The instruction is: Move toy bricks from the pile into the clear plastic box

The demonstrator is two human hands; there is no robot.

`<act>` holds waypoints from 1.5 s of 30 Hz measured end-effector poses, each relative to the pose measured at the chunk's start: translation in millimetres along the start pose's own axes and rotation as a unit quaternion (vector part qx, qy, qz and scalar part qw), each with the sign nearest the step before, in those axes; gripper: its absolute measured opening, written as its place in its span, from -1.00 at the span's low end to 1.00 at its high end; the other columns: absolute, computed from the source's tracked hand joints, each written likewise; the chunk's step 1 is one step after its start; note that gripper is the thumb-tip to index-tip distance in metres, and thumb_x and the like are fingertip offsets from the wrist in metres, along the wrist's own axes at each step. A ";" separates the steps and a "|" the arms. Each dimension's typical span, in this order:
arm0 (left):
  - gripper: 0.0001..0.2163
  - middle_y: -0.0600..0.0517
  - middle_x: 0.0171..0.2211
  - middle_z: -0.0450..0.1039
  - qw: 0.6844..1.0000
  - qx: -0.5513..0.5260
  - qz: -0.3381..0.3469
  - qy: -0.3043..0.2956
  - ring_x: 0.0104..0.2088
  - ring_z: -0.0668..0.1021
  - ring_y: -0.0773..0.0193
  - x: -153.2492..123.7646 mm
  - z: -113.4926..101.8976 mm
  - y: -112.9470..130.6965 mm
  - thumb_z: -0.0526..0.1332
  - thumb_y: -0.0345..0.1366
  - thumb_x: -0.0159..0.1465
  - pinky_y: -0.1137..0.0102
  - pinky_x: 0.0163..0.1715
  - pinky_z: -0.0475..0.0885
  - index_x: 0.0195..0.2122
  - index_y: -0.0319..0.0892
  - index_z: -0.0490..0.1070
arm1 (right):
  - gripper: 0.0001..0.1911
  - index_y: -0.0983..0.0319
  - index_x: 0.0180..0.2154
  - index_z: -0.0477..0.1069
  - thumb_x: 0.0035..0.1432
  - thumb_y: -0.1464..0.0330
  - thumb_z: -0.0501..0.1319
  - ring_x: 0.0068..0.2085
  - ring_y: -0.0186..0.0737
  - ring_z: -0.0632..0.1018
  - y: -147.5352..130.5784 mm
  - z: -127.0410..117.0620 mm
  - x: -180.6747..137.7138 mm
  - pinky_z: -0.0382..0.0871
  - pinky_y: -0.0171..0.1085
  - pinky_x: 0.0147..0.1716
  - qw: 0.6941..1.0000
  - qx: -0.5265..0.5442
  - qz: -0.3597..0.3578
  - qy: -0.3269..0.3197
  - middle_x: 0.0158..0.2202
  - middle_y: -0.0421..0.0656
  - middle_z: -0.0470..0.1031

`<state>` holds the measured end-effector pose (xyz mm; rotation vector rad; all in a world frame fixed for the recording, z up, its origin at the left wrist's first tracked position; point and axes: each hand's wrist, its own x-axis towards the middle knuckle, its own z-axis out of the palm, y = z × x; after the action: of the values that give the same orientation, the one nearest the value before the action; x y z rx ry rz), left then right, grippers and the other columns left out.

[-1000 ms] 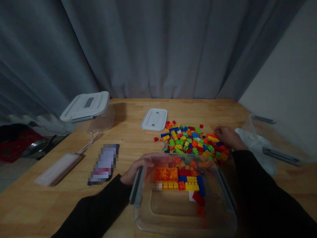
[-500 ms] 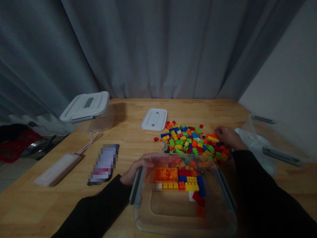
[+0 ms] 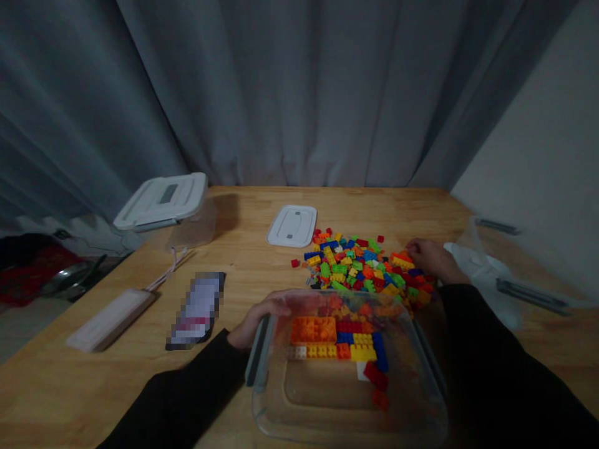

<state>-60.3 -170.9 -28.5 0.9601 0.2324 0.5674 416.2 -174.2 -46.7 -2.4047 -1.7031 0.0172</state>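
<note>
A clear plastic box stands close in front of me, with several orange, yellow, blue and red building bricks laid side by side against its far wall. At the box's far left corner, my left hand is closed round the rim. Beyond the box spreads a loose pile of small coloured bricks. My right hand is at the right edge of this pile, its fingers bent together near an orange brick. What those fingers hold, if anything, is too small to make out.
A white lid lies behind the pile. On the left are a lidded clear box, a phone and a pale oblong case with a cord. Another clear box stands at the right. A grey curtain hangs behind the table.
</note>
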 end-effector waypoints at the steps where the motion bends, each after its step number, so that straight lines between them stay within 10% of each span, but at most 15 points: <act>1: -0.46 -0.19 0.12 0.59 1.000 -0.001 -0.002 0.000 0.30 0.42 -0.21 -0.2 -0.5 -0.1 0.11 -0.38 0.04 -0.05 0.32 0.17 0.04 -0.29 0.60 | -0.70 0.19 -0.10 0.58 0.29 0.28 0.11 -0.18 -0.06 0.62 0.4 0.1 0.1 0.32 -0.23 -0.32 1.000 0.000 0.001 0.003 -0.14 -0.02 0.67; 17: -0.42 -0.21 0.13 0.59 1.000 -0.008 -0.007 0.013 0.30 0.42 -0.22 -2.2 -11.3 -6.7 0.10 -0.38 0.00 -0.05 0.33 0.16 0.07 -0.33 0.59 | -0.72 0.21 -0.11 0.57 0.28 0.31 0.13 -0.16 -0.04 0.62 -0.5 -10.4 1.0 0.34 -0.21 -0.26 1.000 0.015 -0.002 0.026 -0.14 -0.01 0.67; 30: -0.45 -0.17 0.11 0.61 1.000 0.015 -0.003 0.013 0.30 0.42 -0.21 0.0 -1.0 -1.8 0.10 -0.37 0.01 -0.05 0.33 0.17 0.04 -0.29 0.61 | -0.71 0.25 -0.13 0.58 0.27 0.23 0.20 -0.19 -0.06 0.65 -67.8 -81.1 -35.0 0.51 -0.15 -0.16 0.966 0.165 -0.149 0.134 -0.16 -0.03 0.67; 45: -0.40 -0.16 0.13 0.60 0.999 0.022 -0.021 0.012 0.26 0.47 -0.22 -0.8 3.2 1.6 0.11 -0.33 0.02 -0.06 0.33 0.18 0.10 -0.29 0.58 | -0.79 0.11 -0.05 0.55 0.39 0.24 0.20 -0.06 -0.19 0.62 -156.7 -137.3 -130.5 0.46 -0.21 -0.05 0.910 0.224 -0.347 -0.043 -0.06 -0.18 0.65</act>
<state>-60.1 -172.9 -25.5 0.9901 0.2873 0.5372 242.5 -267.0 100.4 -1.4090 -2.2028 0.3675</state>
